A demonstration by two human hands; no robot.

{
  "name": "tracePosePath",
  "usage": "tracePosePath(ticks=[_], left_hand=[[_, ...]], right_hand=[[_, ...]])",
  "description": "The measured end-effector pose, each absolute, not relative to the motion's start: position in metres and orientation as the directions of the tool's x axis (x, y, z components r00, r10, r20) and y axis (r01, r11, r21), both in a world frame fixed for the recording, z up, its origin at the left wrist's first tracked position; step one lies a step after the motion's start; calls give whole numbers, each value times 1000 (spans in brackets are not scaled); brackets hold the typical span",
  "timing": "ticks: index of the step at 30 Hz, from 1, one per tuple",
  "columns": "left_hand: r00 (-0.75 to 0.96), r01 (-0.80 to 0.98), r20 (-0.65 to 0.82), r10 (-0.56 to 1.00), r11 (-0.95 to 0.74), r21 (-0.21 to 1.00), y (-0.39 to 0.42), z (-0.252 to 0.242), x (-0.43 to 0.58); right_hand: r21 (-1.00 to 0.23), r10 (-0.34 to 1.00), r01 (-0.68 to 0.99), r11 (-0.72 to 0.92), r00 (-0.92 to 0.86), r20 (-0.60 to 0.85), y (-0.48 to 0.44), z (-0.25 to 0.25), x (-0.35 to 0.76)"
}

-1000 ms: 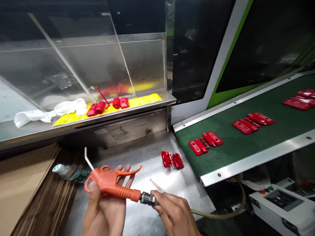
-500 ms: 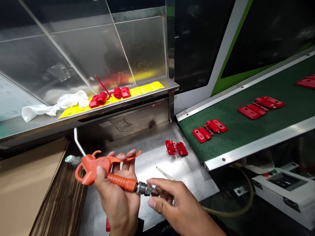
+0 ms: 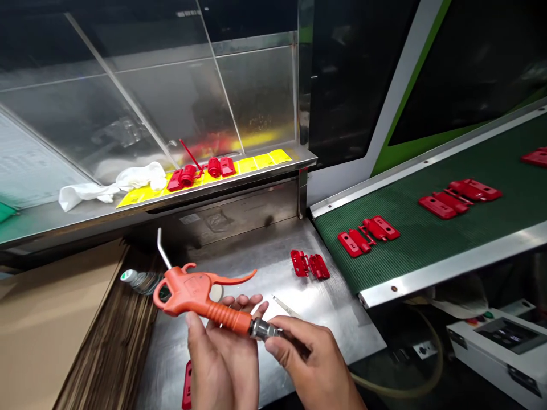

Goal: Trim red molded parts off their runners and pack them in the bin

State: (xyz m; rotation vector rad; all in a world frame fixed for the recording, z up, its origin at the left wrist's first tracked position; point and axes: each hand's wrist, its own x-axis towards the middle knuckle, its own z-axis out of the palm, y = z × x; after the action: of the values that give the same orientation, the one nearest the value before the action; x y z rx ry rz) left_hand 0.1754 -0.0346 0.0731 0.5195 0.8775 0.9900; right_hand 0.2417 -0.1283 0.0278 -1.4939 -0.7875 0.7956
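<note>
An orange air blow gun [image 3: 188,293] with a bent metal nozzle and a curved trigger lever lies across my left hand [image 3: 226,361]. That hand cradles it loosely, with the thumb at the near side and the fingertips showing beyond the ribbed handle. My right hand [image 3: 318,359] pinches the metal hose coupling [image 3: 260,329] at the handle's end between thumb and index finger. What continues inside the right palm is mostly hidden. Beneath the hands is a metal worktop [image 3: 273,250], where a pair of red plastic parts [image 3: 310,265] and slim tweezers [image 3: 284,306] lie.
On the right, a green conveyor belt [image 3: 405,256] carries several red moulded parts [image 3: 368,235]. A metal shelf [image 3: 239,185] at the back holds white gloves [image 3: 141,176], yellow labels [image 3: 267,162] and red pieces. Stacked cardboard [image 3: 55,319] and a clear bottle [image 3: 143,280] stand left.
The air blow gun and both hands have shifted right and slightly down in view. My left fingers have slid off the trigger lever toward the handle's coupling end. My right hand has closed around the coupling.
</note>
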Motion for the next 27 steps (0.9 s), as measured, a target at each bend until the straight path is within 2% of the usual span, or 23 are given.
tracePosePath(ticks=[2,4,8,15,22,27], left_hand=[[359,-491,-394,846,530,691,-32,71,172],[445,-509,-309,840,522,685,-29,71,171],[567,-535,-196,800,539,650,-24,72,175],[483,-558,-227,846,497,664,-30,69,182],[526,-402,-211,824,460,792,-25,79,175],[536,-393,-179,825,431,812,-8,83,167]], right_hand=[[-994,832,-64,-90,544,-110,-125,22,238],[-985,829,-142,-101,536,-162,-122,18,235],[-983,861,-151,-101,481,-163,-119,16,231],[-990,870,-87,-107,473,-136,-117,3,225],[-987,874,-151,-57,471,-123,-117,1,225],[-984,886,-171,-49,447,-121,-114,9,227]])
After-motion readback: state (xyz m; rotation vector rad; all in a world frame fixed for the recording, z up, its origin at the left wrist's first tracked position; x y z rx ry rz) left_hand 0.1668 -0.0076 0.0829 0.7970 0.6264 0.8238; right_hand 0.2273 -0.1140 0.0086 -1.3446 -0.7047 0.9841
